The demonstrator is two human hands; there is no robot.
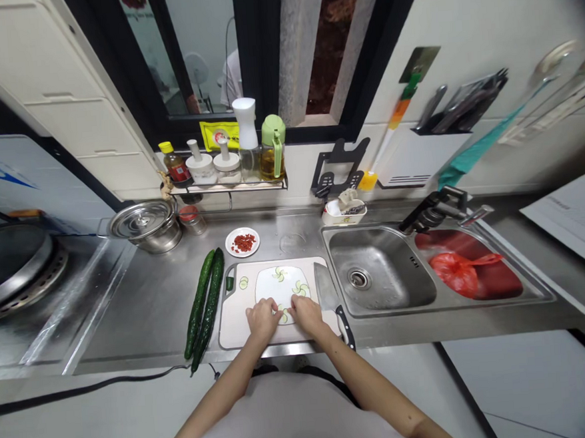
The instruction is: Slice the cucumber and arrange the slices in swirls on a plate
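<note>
A white squarish plate (272, 288) lies on a pale cutting board (237, 319), bearing groups of thin cucumber slices (300, 288) fanned out in pinwheels. At its near edge, my left hand (263, 320) has its fingers pinched at the cucumber slices of the nearest group. From the other side my right hand (306, 316) meets the same group, fingers also closed at the slices; fingertips partly hide them. Right of the plate rests a kitchen knife (326, 287), blade pointing away. Loose slices and a cucumber end piece (229, 283) lie at the board's left.
Two whole cucumbers (207, 311) lie left of the board. Behind it is a small dish (243, 252) of chopped red bits. A lidded steel pot (156, 234) stands back left. To the right is a double sink (379, 306) with a red plastic bag (454, 273). Seasonings fill a shelf (230, 188).
</note>
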